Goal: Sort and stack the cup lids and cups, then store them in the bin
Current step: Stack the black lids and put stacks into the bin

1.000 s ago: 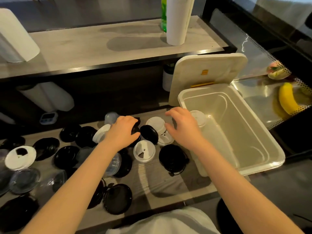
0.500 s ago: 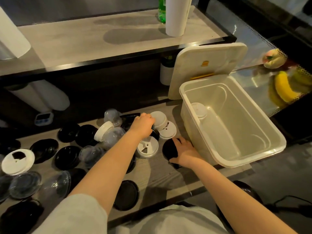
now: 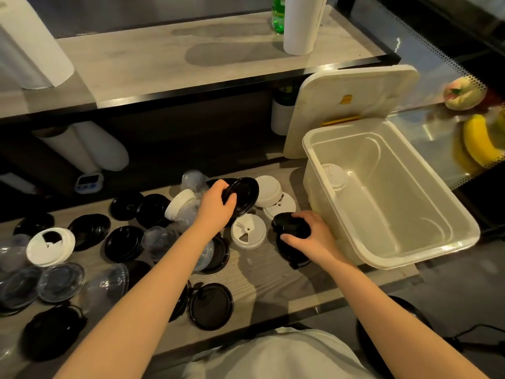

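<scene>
Black lids being paired: left hand (image 3: 216, 207) pinches a raised lid (image 3: 243, 195) tilted over the counter (image 3: 262, 277), right hand (image 3: 317, 237) grips a second lid (image 3: 289, 224) beside the bin (image 3: 423, 251); nesting them squarely looks next.

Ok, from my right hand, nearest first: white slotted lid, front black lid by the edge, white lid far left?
From the right hand:
1. white slotted lid, just left of it.
2. front black lid, near the counter edge.
3. white lid, far left.

Black lids (image 3: 124, 243), white lids (image 3: 248, 233), clear lids (image 3: 61, 281) scattered beside open bin (image 3: 404, 203); white lidded cup (image 3: 334, 177) inside.
</scene>
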